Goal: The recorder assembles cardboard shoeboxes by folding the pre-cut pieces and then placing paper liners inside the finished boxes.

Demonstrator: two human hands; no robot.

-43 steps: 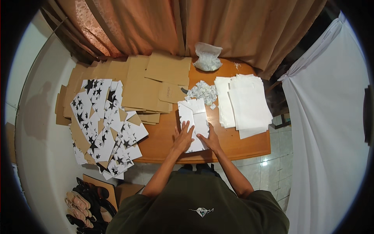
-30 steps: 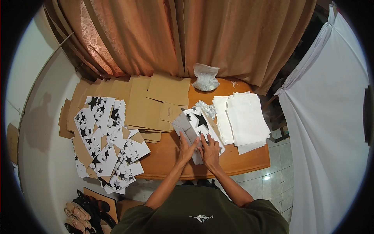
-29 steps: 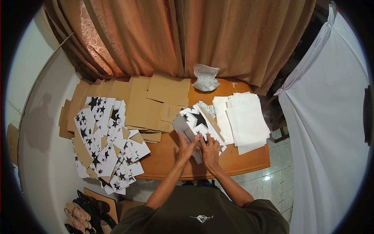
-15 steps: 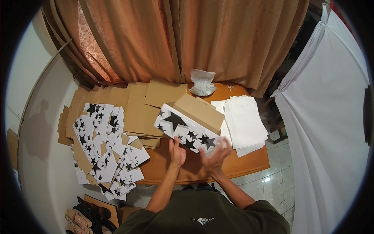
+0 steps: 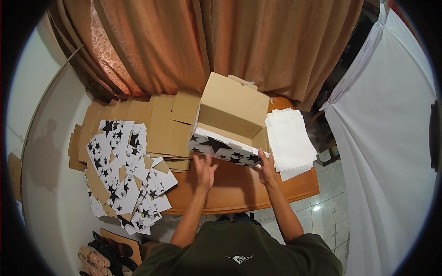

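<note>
Tilted above the table, a cardboard box [image 5: 232, 151] has black stars on its white outside and plain brown inside. Its lid [image 5: 235, 95] stands raised at the far side, so the hollow shows. My right hand [image 5: 267, 171] grips the box's near right corner, thumb up against the end. By the near left bottom edge is my left hand [image 5: 205, 174], palm up with fingers apart; whether the fingertips touch the box is hard to see.
Flat star-printed cardboard pieces [image 5: 126, 179] overlap in a heap at the left. Brown cardboard sheets [image 5: 165, 133] lie behind them. White paper sheets [image 5: 289, 138] are stacked at the right of the wooden table [image 5: 230, 193]. Shoes [image 5: 99, 257] stand low at the left.
The box has moved up and away and its lid has swung up, showing the inside. My left hand has opened beside it; my right hand has shifted to its right corner.
</note>
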